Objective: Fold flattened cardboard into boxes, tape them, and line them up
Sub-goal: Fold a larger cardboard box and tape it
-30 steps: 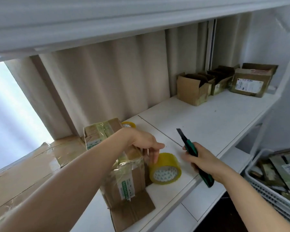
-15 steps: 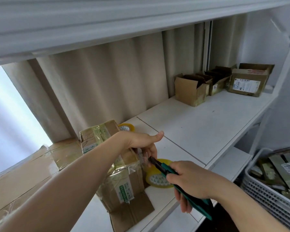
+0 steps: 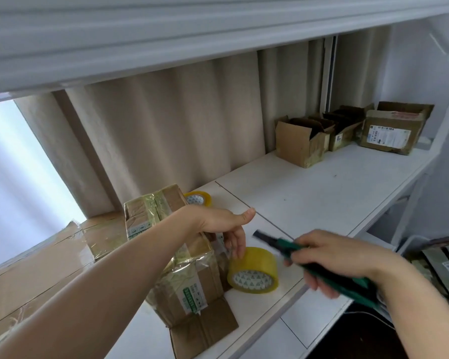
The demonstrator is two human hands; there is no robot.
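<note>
A brown cardboard box (image 3: 189,288) with shiny tape and a green label stands on the white shelf (image 3: 309,198). My left hand (image 3: 223,226) lies over the box's right top edge, fingers pointing down its side and thumb sticking out. A yellow tape roll (image 3: 254,270) lies on its side just right of the box, under those fingers. My right hand (image 3: 329,257) grips a green utility knife (image 3: 322,260), its dark blade end pointing left above the roll. A second tape roll (image 3: 198,198) sits behind the box.
Several open cardboard boxes (image 3: 302,139) stand in a row at the shelf's far right end. Flattened taped cardboard (image 3: 36,268) lies at the left. A white basket (image 3: 441,257) with flat packages sits low at the right. A beige curtain hangs behind the shelf.
My right hand swung the knife in to the tape beside the box, then drew back to the right. My left hand stayed on the box with its thumb lifted.
</note>
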